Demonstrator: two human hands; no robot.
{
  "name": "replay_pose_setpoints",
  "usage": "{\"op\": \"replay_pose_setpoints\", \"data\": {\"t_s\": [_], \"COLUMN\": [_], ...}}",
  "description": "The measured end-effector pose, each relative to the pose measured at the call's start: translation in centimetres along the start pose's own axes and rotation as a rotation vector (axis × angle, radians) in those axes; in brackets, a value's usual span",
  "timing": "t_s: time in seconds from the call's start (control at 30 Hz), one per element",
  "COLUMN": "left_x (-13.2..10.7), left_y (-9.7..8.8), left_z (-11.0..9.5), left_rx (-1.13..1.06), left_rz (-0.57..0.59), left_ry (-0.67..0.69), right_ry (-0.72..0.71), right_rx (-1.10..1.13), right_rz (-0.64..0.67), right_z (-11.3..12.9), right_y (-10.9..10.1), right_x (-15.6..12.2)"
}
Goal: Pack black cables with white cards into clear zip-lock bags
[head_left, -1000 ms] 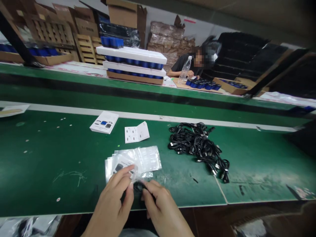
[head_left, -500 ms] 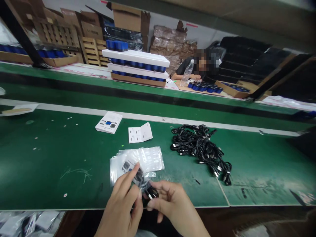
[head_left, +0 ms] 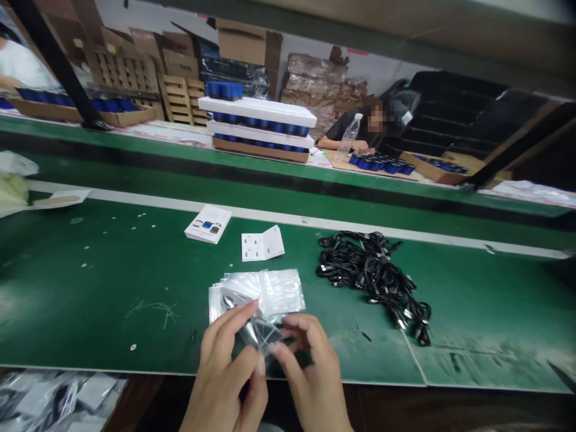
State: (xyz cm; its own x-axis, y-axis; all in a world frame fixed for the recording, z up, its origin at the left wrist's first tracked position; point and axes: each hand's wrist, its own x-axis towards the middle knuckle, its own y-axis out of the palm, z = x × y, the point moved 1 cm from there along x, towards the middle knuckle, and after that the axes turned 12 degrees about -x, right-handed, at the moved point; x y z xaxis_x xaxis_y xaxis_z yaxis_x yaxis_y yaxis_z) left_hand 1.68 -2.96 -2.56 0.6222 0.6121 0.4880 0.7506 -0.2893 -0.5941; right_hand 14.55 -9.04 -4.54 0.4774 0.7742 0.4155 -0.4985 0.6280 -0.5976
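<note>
Right now both hands work close together, just above the near edge of the green bench [head_left: 90,300]. The left hand [head_left: 225,360] pinches a clear zip bag [head_left: 261,330] between thumb and fingers, and the right hand [head_left: 310,366] closes on the bag's other side, so the tilted bag sits clamped between them. Something dark shows inside, probably a coiled cable, though glare on the plastic hides the detail.

Just ahead of the hands lies a loose stack of clear bags [head_left: 274,291]. Ahead and to the right of the right hand sits a tangled pile of black cables [head_left: 373,279]. Farther ahead of the hands are a folded leaflet [head_left: 262,243] and a small white box [head_left: 208,224].

A pinch from both sides suits thin, slippery plastic: it keeps the bag from sliding, and fingertips placed near its edge give the finest control. Keeping the hands low over the bench also means that anything slipping has only a short drop.
</note>
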Motion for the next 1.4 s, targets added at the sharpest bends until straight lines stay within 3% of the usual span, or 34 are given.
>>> {"op": "replay_pose_setpoints", "data": {"t_s": [0.17,0.27,0.37,0.5,0.63,0.9,1.0,1.2,1.3,1.4], "left_x": [-0.3,-0.2,0.1,0.3,0.3,0.9,0.6,-0.2,-0.3,0.2], "left_y": [0.3,0.6,0.6,0.7,0.6,0.3,0.8,1.7,1.5,0.3], "left_z": [1.0,1.4,1.4,1.2,1.3,1.6,1.2,0.4,0.2,0.6], "left_rx": [-0.051,-0.040,-0.006,-0.003,0.000,0.010,-0.016,-0.066,-0.042,0.036], "left_rz": [0.039,0.009,0.005,-0.016,-0.024,0.030,0.019,-0.008,0.019,0.062], "left_ry": [-0.122,-0.135,-0.103,-0.132,-0.157,-0.193,-0.166,-0.125,-0.061,0.025], "right_ry": [-0.313,-0.435,-0.435,-0.401,-0.508,-0.611,-0.504,-0.036,0.147,0.107], "right_rx": [-0.204,-0.402,-0.507,-0.489,-0.426,-0.420,-0.378,-0.171,-0.009,0.070], "right_rz": [-0.153,-0.166,-0.198,-0.161,-0.135,-0.209,-0.222,-0.169,0.100,0.379], "right_z": [0.0,-0.4,-0.6,-0.7,-0.7,-0.8,-0.7,-0.3,-0.5,-0.5], "right_y": [-0.2,0.1,0.5,0.7,0.8,0.7,1.0,1.6,1.5,0.5], "right_x": [0.0,-0.5,-0.7,-0.4,-0.6,-1.0,-0.4,0.4,0.7,1.2]}}
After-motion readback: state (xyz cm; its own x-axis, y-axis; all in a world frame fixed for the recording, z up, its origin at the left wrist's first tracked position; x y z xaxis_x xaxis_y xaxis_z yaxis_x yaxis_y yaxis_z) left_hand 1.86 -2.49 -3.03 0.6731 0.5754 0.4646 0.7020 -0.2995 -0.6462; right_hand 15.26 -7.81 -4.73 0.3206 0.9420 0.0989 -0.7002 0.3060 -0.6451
